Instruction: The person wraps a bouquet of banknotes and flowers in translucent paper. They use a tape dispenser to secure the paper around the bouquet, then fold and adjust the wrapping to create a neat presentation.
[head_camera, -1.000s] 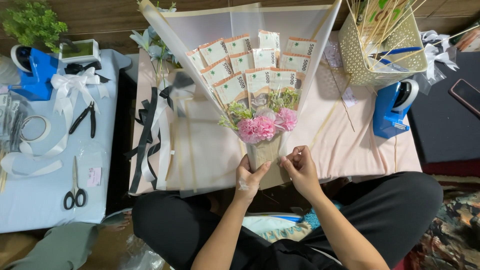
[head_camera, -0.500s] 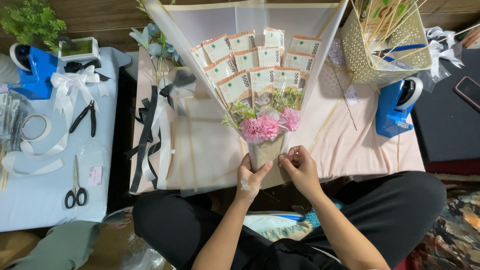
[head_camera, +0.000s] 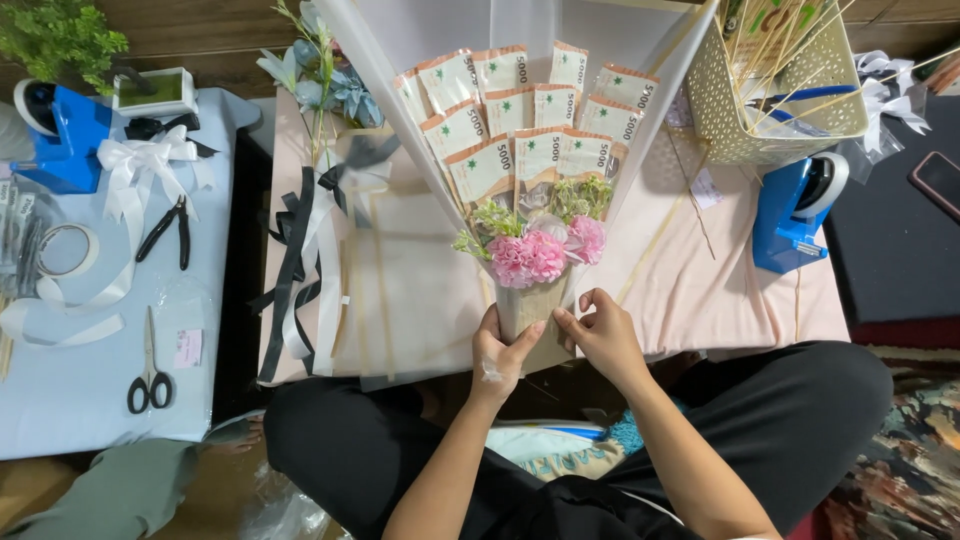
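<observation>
Between left hand (head_camera: 500, 352) and right hand (head_camera: 603, 333), bouquet stem (head_camera: 528, 308); both grips clasped around it

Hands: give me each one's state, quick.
Left hand: closed around the stem wrap of the banknote bouquet.
Right hand: closed on the same stem wrap, opposite side.

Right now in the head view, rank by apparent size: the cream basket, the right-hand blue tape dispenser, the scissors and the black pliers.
1. cream basket, cut off by the frame
2. blue tape dispenser
3. scissors and black pliers: look alike in length, so I won't rank them
</observation>
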